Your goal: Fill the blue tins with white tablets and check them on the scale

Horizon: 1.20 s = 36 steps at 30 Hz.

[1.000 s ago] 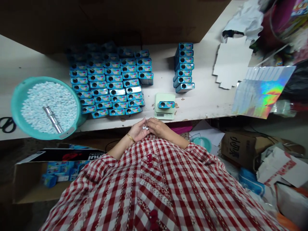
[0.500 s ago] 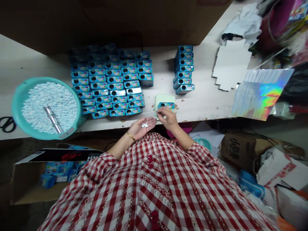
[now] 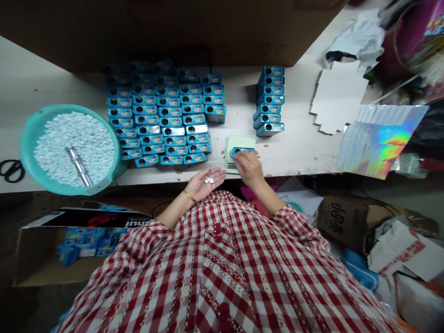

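Palm up, my left hand (image 3: 205, 183) is open near the table's front edge, with a few small white pieces (image 3: 209, 181) resting on it. My right hand (image 3: 249, 167) is closed in a pinch at the hole end of a blue tin (image 3: 247, 150); whatever its fingertips hold is hidden. That tin stands on a pale green scale (image 3: 231, 141). Rows of blue tins (image 3: 170, 121) stand to the left, and a single column of similar tins (image 3: 270, 108) is at the right. A teal basin (image 3: 114, 162) holds many white pieces and a metal scoop (image 3: 78, 166).
A large cardboard box (image 3: 208, 32) spans the back. Black scissors (image 3: 11, 171) lie at the far left. White cut card (image 3: 338, 95) and a shiny holographic sheet (image 3: 374, 143) are at the right. Below left, an open carton (image 3: 38, 268) holds blue packs.
My right hand has moved a little forward and right, from the scale's near side onto the tin. My left hand keeps its place with the white pieces. The view has shifted slightly.
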Each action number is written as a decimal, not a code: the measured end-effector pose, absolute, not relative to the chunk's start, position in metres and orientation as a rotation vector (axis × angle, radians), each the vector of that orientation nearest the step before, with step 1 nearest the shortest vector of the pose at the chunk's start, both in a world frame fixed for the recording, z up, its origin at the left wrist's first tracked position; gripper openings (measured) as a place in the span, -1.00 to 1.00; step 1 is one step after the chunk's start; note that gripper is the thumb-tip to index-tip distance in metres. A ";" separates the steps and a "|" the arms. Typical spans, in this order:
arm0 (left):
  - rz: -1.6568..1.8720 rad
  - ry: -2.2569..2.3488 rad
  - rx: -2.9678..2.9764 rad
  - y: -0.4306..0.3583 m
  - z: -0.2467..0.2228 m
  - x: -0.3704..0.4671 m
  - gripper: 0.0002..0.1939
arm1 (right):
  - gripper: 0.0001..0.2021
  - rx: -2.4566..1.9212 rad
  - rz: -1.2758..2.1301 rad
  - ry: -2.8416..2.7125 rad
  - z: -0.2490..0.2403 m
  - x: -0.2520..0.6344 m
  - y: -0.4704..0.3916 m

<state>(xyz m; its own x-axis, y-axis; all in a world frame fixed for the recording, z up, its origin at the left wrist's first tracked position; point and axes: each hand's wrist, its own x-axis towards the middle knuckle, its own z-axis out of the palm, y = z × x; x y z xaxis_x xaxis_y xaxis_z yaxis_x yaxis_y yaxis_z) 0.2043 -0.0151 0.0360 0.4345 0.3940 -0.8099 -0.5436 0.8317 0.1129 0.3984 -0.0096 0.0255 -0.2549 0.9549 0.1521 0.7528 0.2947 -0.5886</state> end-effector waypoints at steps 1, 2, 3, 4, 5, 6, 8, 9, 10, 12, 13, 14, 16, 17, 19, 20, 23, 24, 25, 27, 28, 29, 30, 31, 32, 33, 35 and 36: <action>0.588 0.947 -0.177 -0.016 0.035 0.204 -0.61 | -0.75 -1.451 0.623 -2.171 0.027 0.386 -0.018; 0.584 0.936 -0.181 -0.017 0.035 0.203 -0.59 | -0.75 -1.369 0.707 -2.275 0.027 0.372 -0.026; 0.575 0.925 -0.184 -0.019 0.034 0.202 -0.57 | -0.74 -1.288 0.788 -2.387 0.027 0.359 -0.034; 0.564 0.916 -0.187 -0.021 0.034 0.201 -0.55 | -0.74 -1.250 0.845 -2.484 0.026 0.347 -0.040; 0.552 0.910 -0.191 -0.022 0.034 0.200 -0.52 | -0.73 -1.224 0.894 -2.567 0.025 0.337 -0.044; 0.541 0.908 -0.195 -0.024 0.035 0.199 -0.50 | -0.74 -1.218 0.926 -2.624 0.024 0.330 -0.047; 0.532 0.921 -0.205 -0.027 0.037 0.197 -0.48 | -0.78 -1.205 0.967 -2.669 0.022 0.325 -0.047; 0.525 0.932 -0.213 -0.028 0.038 0.196 -0.47 | -0.80 -1.184 0.980 -2.667 0.021 0.325 -0.046; 0.517 0.943 -0.220 -0.028 0.040 0.196 -0.47 | -0.80 -1.159 0.991 -2.661 0.020 0.326 -0.045; 0.503 0.952 -0.234 -0.029 0.042 0.196 -0.46 | -0.80 -1.120 1.012 -2.651 0.020 0.329 -0.042; 0.501 0.949 -0.238 -0.029 0.043 0.195 -0.45 | -0.80 -1.113 1.023 -2.649 0.020 0.329 -0.041; 0.501 0.942 -0.241 -0.029 0.043 0.195 -0.45 | -0.79 -1.112 1.035 -2.649 0.021 0.329 -0.041; 0.509 0.925 -0.243 -0.030 0.043 0.194 -0.45 | -0.79 -1.115 1.044 -2.653 0.021 0.328 -0.041; 0.512 0.918 -0.243 -0.030 0.042 0.194 -0.45 | -0.80 -1.117 1.037 -2.654 0.021 0.328 -0.042; 0.514 0.918 -0.241 -0.031 0.040 0.192 -0.45 | -0.81 -1.112 1.003 -2.655 0.020 0.328 -0.043; 0.512 0.921 -0.239 -0.031 0.039 0.192 -0.45 | -0.82 -1.106 0.985 -2.654 0.020 0.328 -0.044; 0.507 0.930 -0.228 -0.030 0.037 0.192 -0.47 | -0.84 -1.135 0.955 -2.648 0.019 0.330 -0.047; 0.511 0.929 -0.221 -0.029 0.036 0.193 -0.47 | -0.85 -1.164 0.948 -2.644 0.018 0.331 -0.047; 0.518 0.923 -0.211 -0.027 0.036 0.194 -0.48 | -0.85 -1.196 0.937 -2.635 0.018 0.332 -0.048; 0.538 0.910 -0.187 -0.023 0.036 0.199 -0.50 | -0.84 -1.243 0.902 -2.584 0.019 0.337 -0.046; 0.550 0.905 -0.172 -0.020 0.036 0.203 -0.52 | -0.84 -1.242 0.883 -2.534 0.020 0.342 -0.045; 0.564 0.908 -0.156 -0.017 0.037 0.206 -0.54 | -0.85 -1.238 0.866 -2.464 0.021 0.347 -0.042; 0.577 0.916 -0.140 -0.014 0.037 0.209 -0.57 | -0.85 -1.235 0.848 -2.380 0.023 0.354 -0.038; 0.583 0.931 -0.127 -0.011 0.037 0.212 -0.60 | -0.85 -1.244 0.822 -2.286 0.025 0.361 -0.034; 0.585 0.953 -0.114 -0.009 0.037 0.214 -0.63 | -0.84 -1.268 0.786 -2.195 0.026 0.370 -0.028; 0.583 0.978 -0.105 -0.006 0.038 0.216 -0.66 | -0.84 -1.306 0.742 -2.119 0.027 0.378 -0.021; 0.573 1.028 -0.096 -0.004 0.038 0.218 -0.68 | -0.82 -1.409 0.658 -2.046 0.028 0.394 -0.006; 0.572 1.047 -0.096 -0.003 0.038 0.219 -0.68 | -0.82 -1.463 0.628 -2.047 0.027 0.400 0.002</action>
<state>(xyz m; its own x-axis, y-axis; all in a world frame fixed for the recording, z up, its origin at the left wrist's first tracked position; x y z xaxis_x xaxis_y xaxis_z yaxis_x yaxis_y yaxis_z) 0.2186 -0.0029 0.0380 0.3695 0.4000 -0.8387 -0.4895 0.8510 0.1902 0.4002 0.0017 0.0273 -0.2638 0.9515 0.1584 0.6990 0.3017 -0.6483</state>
